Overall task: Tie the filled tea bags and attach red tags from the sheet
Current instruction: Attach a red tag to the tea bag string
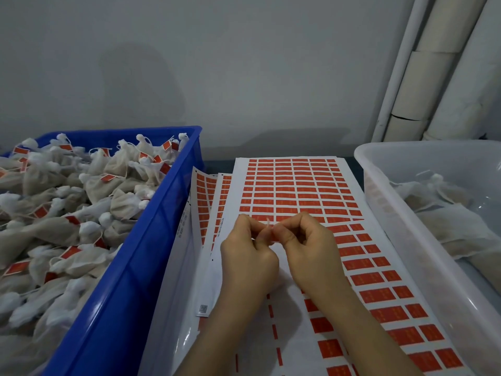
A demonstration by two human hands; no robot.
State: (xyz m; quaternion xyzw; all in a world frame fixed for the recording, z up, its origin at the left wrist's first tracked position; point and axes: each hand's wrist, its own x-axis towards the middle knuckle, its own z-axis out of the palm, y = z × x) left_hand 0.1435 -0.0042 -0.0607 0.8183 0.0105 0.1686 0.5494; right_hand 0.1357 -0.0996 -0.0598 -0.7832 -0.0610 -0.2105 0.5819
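The printing on the red tags and the small code label [202,308] on the sheet's near left edge is too small to read. Both hands meet above the tag sheet [287,191]: the left hand [248,256] and right hand [306,249] have curled fingers pinching a small red tag [274,236] with a white string end [268,222] between them. Tagged tea bags [81,191] fill the blue crate [151,240] on the left; untagged bags [444,213] lie in the clear bin [385,202] on the right.

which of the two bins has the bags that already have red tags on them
The blue bin on the left: its tea bags are tied and carry red tags. Bags in the clear bin on the right show none.
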